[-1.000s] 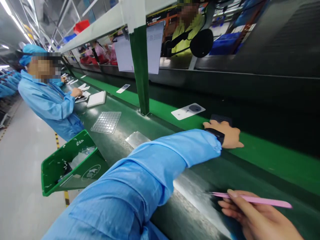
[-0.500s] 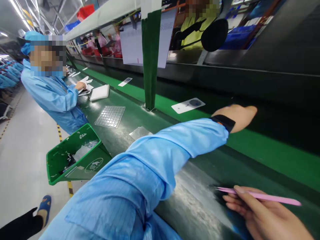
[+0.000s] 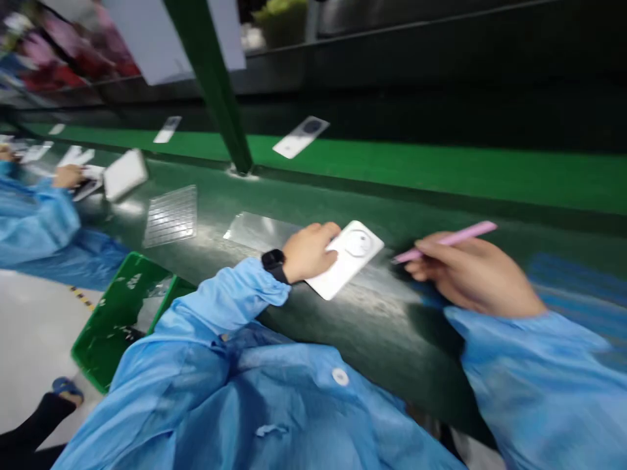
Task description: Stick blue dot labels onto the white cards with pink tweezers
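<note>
My left hand (image 3: pixel 308 253), with a dark watch on the wrist, grips a white phone back cover (image 3: pixel 337 275) by its left edge. A round ring marks the cover's upper part. It is tilted just over the green bench (image 3: pixel 386 346); I cannot tell if it touches. Pink tweezers (image 3: pixel 467 234) are pinched in my right hand (image 3: pixel 475 274), to the right of the cover. Their tips point left toward it, apart from it. Beside my left hand lies a clear plastic sheet (image 3: pixel 262 228).
A similar white cover (image 3: pixel 301 137) lies on the bright green belt (image 3: pixel 392 163) behind a green post (image 3: pixel 215 85). Left are a clear gridded tray (image 3: pixel 171 217), a white stack (image 3: pixel 125 175), a green bin (image 3: pixel 100 326) and a co-worker's hand (image 3: pixel 68 176) at white pieces.
My left hand has come back from over the belt to the bench and now holds a white phone back cover. My right hand still holds the tweezers. The view has tilted down.
</note>
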`<state>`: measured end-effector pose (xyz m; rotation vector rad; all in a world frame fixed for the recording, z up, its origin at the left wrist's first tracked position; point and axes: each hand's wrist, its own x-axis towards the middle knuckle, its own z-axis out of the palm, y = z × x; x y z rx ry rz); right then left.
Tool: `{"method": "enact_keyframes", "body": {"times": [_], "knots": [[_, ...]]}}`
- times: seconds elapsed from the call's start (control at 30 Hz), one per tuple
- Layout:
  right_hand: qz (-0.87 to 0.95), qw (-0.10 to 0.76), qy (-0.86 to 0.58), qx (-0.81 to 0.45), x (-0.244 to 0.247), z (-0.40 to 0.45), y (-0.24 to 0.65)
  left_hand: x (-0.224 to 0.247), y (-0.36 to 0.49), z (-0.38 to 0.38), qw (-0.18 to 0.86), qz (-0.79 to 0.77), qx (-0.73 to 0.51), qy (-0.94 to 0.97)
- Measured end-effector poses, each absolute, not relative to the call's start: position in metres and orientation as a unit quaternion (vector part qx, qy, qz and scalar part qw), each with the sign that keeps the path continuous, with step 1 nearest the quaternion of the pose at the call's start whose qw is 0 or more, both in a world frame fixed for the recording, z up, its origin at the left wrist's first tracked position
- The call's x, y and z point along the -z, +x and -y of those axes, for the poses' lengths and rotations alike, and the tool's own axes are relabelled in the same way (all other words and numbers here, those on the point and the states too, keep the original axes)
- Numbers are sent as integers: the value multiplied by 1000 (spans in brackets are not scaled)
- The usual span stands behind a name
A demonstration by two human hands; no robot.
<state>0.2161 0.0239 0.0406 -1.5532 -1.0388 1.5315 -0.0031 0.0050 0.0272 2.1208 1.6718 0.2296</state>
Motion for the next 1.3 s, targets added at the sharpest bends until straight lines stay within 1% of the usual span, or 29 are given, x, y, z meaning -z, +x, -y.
{"method": "enact_keyframes", "body": {"times": [0.07,0.17,0.33,0.4,0.47,0.53,0.63,0.73,0.9,1.3], "knots": [[370,365,-589,-619,-42,-24,213,-30,-1,-5,212,-590,-35,779],[351,382,-604,-604,-38,-24,213,-33,4,-11,208,-559,1,803],[382,456,-530,-604,-28,-19,233,-22,7,-16,193,-473,-51,858],[409,466,-527,-581,-27,-15,244,-17,7,-17,197,-453,-57,868],[446,445,-544,-555,-29,-12,253,-14,6,-17,205,-440,-58,872],[480,398,-562,-543,-31,-9,260,-14,6,-17,211,-432,-59,875],[513,328,-574,-548,-35,-6,267,-15,7,-15,221,-429,-57,874],[519,291,-588,-549,-37,-4,269,-16,7,-14,229,-423,-57,875],[498,280,-621,-536,-36,-6,269,-15,6,-15,232,-408,-51,881],[461,293,-611,-573,-26,-10,272,-7,4,-16,236,-396,-87,883]]}}
